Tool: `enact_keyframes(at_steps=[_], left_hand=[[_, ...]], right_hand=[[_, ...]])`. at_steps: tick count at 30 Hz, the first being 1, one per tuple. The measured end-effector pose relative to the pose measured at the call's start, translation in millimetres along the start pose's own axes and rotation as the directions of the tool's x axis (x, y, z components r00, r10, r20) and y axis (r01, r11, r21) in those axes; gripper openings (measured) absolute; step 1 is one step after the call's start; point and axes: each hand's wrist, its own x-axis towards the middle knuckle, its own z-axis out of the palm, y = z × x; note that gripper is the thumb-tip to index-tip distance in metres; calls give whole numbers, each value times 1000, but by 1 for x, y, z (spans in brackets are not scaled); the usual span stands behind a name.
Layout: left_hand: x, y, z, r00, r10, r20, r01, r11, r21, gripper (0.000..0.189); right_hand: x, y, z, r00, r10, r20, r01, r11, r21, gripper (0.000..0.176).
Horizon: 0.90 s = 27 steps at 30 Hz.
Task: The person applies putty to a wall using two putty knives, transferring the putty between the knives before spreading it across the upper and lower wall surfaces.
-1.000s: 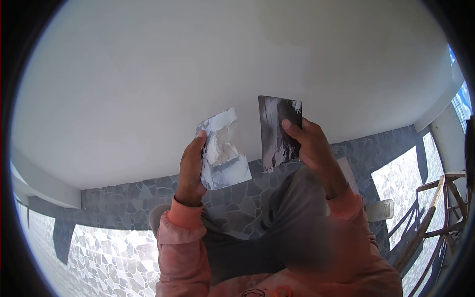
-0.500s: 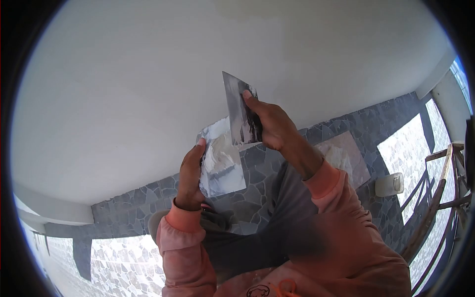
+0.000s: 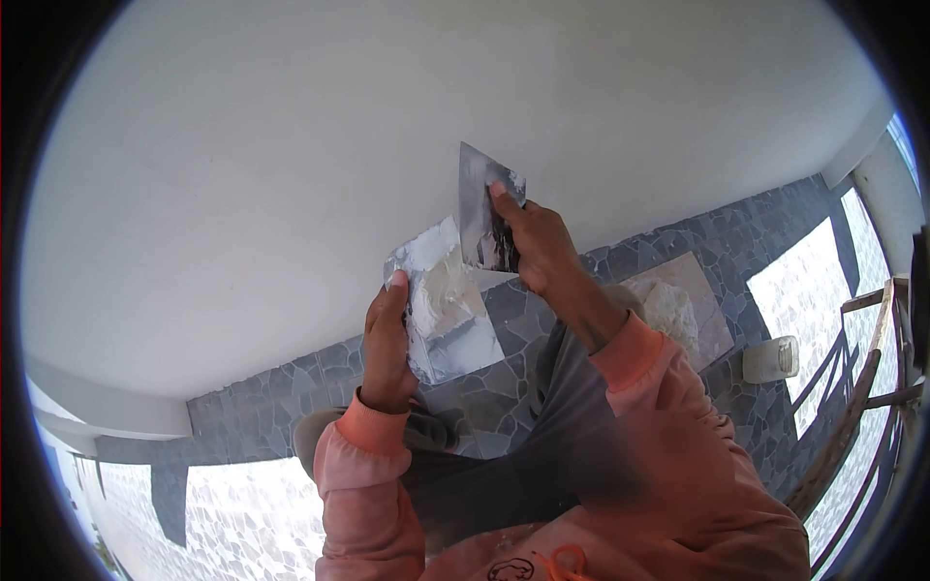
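Note:
My left hand (image 3: 389,334) is closed on the edge of a flat metal putty scraper (image 3: 475,351), thumb on top. A heap of off-white putty (image 3: 444,300) lies across that blade. Just above and to the right, my right hand (image 3: 550,242) grips a second metal putty scraper (image 3: 474,208), its thumb pressed along the dark, smeared face. The lower edge of this second blade overlaps the upper right side of the putty-loaded one in this view. Both tools are held in front of a pale wall (image 3: 291,194).
On the grey stone-patterned floor (image 3: 281,387), a board (image 3: 712,300) carries more white putty (image 3: 668,308). To its right stands a clouded, pale container (image 3: 770,360). A wooden frame (image 3: 857,407) rises at the far right. My bent legs (image 3: 484,484) are below my hands.
Both hands and scrapers have shifted slightly right, and the left blade has tilted a little. The view has moved slightly too. Each hand keeps its hold.

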Motion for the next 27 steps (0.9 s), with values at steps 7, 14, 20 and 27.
enact_keyframes(at_steps=[7,14,20,27], left_hand=[[-5,12,2,1000,2,-20,-5,995,-102,43],[0,5,-10,993,-81,84,104,944,-314,39],[-10,1,-7,987,-5,161,54,951,-305,41],[-14,15,-6,994,10,110,4,992,-123,43]], right_hand=[[-14,-21,-24,952,-262,158,208,932,297,35],[-67,-8,-13,651,-673,350,742,661,-111,27],[-85,-6,4,124,-578,807,976,218,7,52],[-68,3,-22,230,-370,900,957,-81,-277,82]])
